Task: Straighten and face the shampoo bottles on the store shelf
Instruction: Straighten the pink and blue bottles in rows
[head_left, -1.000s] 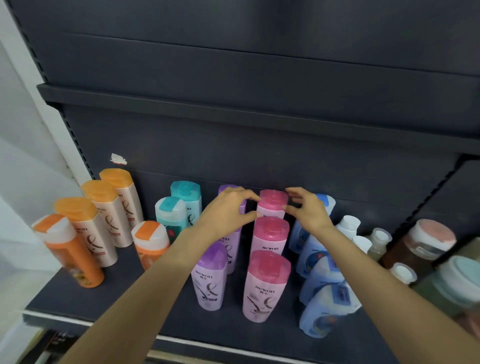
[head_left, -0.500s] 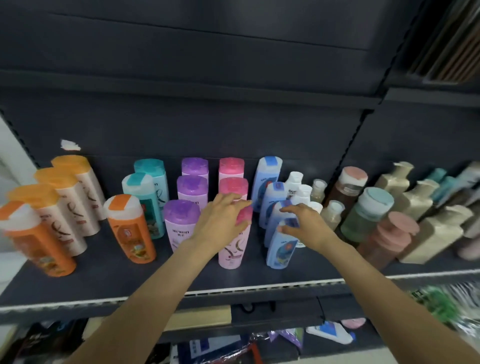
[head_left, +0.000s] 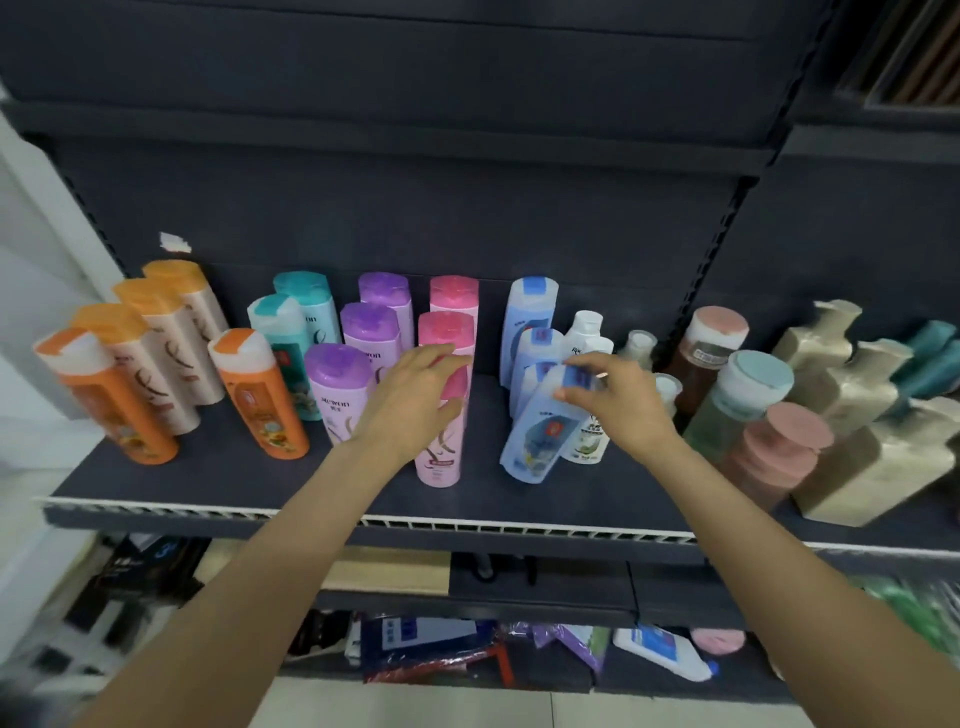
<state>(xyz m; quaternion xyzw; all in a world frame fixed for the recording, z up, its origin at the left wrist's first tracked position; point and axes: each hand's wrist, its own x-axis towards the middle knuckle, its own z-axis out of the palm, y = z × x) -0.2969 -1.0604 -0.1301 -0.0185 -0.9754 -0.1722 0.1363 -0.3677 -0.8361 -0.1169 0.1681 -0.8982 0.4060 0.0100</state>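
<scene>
Left hand, fingers relaxed and spread, rests against the front pink plastic shampoo bottle, which stands upright, label outward, near the front of the dark grey metal shelf. Purple-capped lilac bottles stand just left of it. Right hand pinches the cap of the front pale blue plastic bottle, tilted with its top leaning right. A white bottle crowds its right side. Bare shelf lies ahead of both bottles.

The front purple bottle reads "Mewon".
</scene>
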